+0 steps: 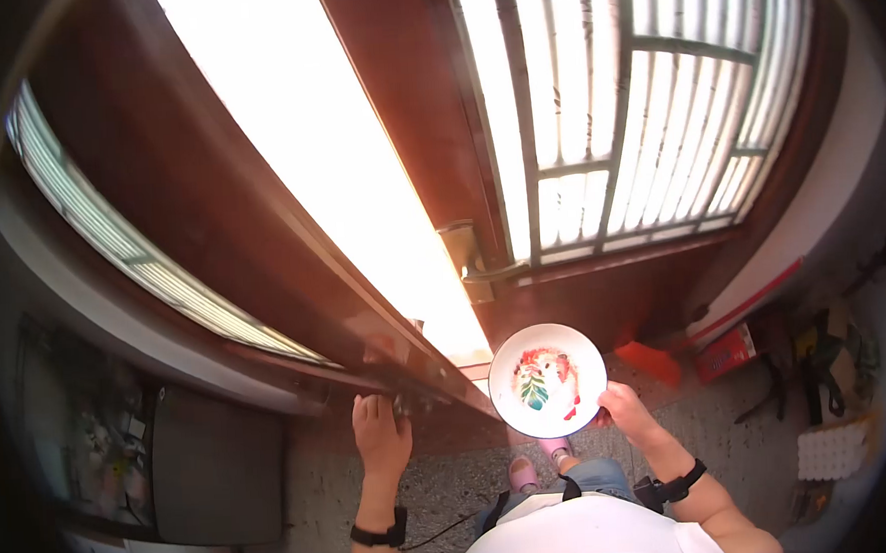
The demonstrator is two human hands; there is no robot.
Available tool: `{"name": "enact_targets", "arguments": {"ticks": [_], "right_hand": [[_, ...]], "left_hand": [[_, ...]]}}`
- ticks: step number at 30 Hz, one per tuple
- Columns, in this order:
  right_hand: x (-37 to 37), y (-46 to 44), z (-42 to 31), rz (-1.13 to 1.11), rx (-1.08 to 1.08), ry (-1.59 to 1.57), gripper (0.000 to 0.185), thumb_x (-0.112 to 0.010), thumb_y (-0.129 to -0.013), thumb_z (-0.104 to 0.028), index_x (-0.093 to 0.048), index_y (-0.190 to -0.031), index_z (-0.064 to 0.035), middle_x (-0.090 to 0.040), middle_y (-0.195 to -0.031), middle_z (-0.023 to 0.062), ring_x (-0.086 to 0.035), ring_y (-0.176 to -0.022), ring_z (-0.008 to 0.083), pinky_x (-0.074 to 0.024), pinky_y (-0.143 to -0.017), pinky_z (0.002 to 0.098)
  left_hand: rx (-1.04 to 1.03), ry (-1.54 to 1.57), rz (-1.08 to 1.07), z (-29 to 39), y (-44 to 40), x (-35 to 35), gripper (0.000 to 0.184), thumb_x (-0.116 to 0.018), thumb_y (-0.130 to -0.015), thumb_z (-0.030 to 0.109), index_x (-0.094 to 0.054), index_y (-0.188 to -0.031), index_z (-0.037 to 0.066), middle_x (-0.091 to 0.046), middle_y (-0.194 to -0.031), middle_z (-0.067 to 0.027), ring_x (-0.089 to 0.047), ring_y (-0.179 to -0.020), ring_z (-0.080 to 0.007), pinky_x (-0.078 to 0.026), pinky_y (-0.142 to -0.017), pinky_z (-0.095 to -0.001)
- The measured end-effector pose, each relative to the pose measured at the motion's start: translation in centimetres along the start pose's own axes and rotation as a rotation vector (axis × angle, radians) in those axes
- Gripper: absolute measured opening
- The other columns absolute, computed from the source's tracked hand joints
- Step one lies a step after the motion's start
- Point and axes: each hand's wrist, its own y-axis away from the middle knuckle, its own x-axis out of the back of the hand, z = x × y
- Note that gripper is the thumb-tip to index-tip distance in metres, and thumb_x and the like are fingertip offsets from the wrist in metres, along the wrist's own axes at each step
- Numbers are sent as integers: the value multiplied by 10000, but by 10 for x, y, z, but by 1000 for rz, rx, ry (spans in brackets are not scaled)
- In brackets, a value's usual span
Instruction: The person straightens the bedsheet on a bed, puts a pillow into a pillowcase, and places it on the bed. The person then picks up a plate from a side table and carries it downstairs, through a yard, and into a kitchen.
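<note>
My right hand (pixel 628 414) grips the lower right rim of a round white plate (pixel 512 358), with its thumb near the edge. On the plate is a green leaf pattern (pixel 533 390), with red pieces and small dark specks around it. The plate is held in front of my body, tilted toward me. My left hand (pixel 381 438) is beside the dark red left door leaf (pixel 250 222), its fingers curled near the lower part. What those fingers hold, if anything, is hidden.
Bright light fills the gap (pixel 326 142) between the door leaves. A lever handle (pixel 493 272) is on the right leaf, below its barred window (pixel 644 96). A dark cabinet (pixel 217 464) stands at left. An orange object (pixel 650 363) and a red box (pixel 725 352) lie at right.
</note>
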Motion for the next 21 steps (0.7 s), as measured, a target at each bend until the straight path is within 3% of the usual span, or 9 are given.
{"name": "enact_targets", "arguments": {"ticks": [3,5,7,9,11,17,21], "right_hand": [[-6,-33,-7,-100,48,88,201,-423,-819,-139,-581,-854,-19,-605,-711,45,-521,-551,82,-422,-509,214],[-16,-50,-20,-159,16,107,205,-418,-819,-137,-577,-861,-15,-606,-711,46,-520,-546,82,-420,-503,214],[-19,-67,-26,-208,-31,130,209,-414,-818,-136,-574,-868,-11,-606,-711,46,-518,-541,82,-419,-497,215],[-28,-93,-24,-296,-72,207,213,-407,-819,-137,-568,-878,-10,-607,-710,48,-520,-540,83,-415,-487,213],[-48,-110,-30,-350,-109,237,207,-411,-822,-147,-565,-870,-18,-602,-709,43,-522,-540,84,-420,-497,217],[-113,-195,-9,-377,-279,158,213,-432,-825,-185,-560,-876,-23,-584,-729,46,-523,-576,90,-424,-528,214],[-178,-267,1,-228,-452,48,185,-421,-806,-172,-530,-836,-26,-543,-682,48,-486,-549,97,-419,-520,213]], "left_hand": [[79,-11,-22,-7,51,19,384,-601,-689,57,-502,-1057,11,-511,-999,-176,-474,-1001,-366,-314,-992,-510],[355,-58,-58,-6,88,22,500,-621,-686,40,-482,-1165,3,-517,-1094,-202,-473,-1033,-394,-359,-929,-488],[308,-27,-265,-37,144,11,502,-648,-721,94,-491,-1193,24,-521,-1130,-222,-490,-1039,-389,-374,-901,-471],[813,222,-123,-1,143,33,432,-629,-793,185,-510,-1185,46,-523,-1143,-232,-502,-1045,-376,-378,-900,-465],[883,103,-194,1,184,37,412,-561,-862,263,-497,-1203,41,-515,-1165,-227,-483,-1077,-381,-366,-918,-468],[1403,167,-263,10,258,10,428,-551,-869,270,-478,-1217,33,-509,-1178,-220,-473,-1095,-370,-354,-935,-455],[1582,215,-282,-23,249,-12,439,-545,-873,274,-466,-1227,27,-505,-1187,-216,-466,-1107,-363,-346,-946,-446]]}}
